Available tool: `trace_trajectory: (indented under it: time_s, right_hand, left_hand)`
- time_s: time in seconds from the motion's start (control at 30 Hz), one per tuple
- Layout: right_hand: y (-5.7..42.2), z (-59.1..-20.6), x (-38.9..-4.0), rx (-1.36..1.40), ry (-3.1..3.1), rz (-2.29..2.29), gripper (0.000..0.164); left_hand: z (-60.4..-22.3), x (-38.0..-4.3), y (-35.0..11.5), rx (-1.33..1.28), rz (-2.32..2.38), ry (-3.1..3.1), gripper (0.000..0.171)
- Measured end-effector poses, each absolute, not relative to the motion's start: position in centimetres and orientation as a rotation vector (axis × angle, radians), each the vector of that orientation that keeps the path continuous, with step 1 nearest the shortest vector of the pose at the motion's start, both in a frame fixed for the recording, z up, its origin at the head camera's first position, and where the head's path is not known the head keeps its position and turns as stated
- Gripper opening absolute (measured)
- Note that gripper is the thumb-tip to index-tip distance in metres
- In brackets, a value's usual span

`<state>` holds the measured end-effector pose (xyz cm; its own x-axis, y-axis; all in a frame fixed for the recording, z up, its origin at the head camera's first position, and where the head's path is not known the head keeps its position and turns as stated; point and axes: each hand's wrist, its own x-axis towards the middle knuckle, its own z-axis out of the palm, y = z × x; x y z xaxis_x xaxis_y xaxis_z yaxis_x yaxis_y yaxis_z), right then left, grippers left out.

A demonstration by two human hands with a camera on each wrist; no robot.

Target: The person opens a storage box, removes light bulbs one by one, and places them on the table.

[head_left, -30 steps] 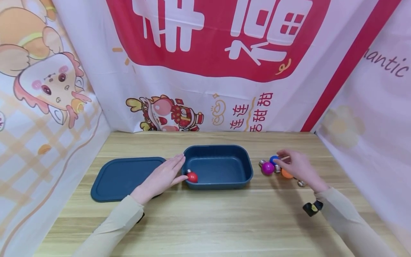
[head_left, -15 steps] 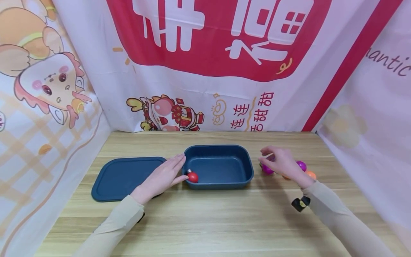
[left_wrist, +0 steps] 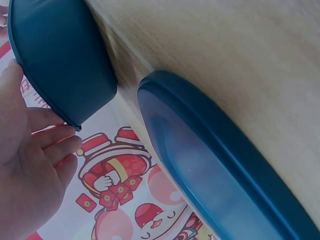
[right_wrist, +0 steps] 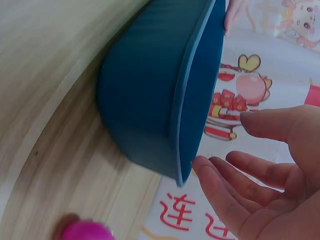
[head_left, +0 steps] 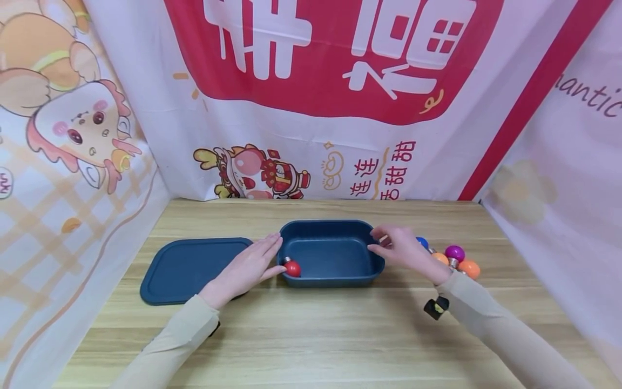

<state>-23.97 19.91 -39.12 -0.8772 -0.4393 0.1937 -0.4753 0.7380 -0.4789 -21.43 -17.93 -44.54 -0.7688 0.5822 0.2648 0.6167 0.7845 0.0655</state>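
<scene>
A dark blue plastic box (head_left: pixel 335 258) stands uncovered mid-table, with a small red light bulb (head_left: pixel 292 268) in its front left corner. My left hand (head_left: pixel 245 268) rests against the box's left end; in the left wrist view its fingers lie along the rim. My right hand (head_left: pixel 400 248) is at the right end of the box, fingertips over the rim. Between its loosely bent thumb and fingers the right wrist view shows nothing. Right of it lie a blue bulb (head_left: pixel 421 242), a magenta bulb (head_left: pixel 455 253) and orange bulbs (head_left: pixel 469 268). Another magenta bulb (right_wrist: pixel 87 231) shows in the right wrist view.
The box's dark blue lid (head_left: pixel 194 270) lies flat on the wooden table (head_left: pixel 311 335), left of the box and partly under my left forearm and hand in the head view. Printed cloth (head_left: pixel 320 108) hangs behind the table and at both sides.
My right hand has moved left, away from the bulbs, to the box's right rim. It passed over the nearer magenta bulb. My left hand and the red bulb have stayed in place.
</scene>
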Motion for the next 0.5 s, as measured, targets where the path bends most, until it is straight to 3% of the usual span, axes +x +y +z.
trace_trajectory:
  time_s: [0.5]
  right_hand:
    - [15.3, -39.9, -23.6, 0.989, -2.836, 0.843, 0.029]
  left_hand:
    - [-44.5, -21.4, -17.9, -0.939, -0.211, -2.766, 0.075]
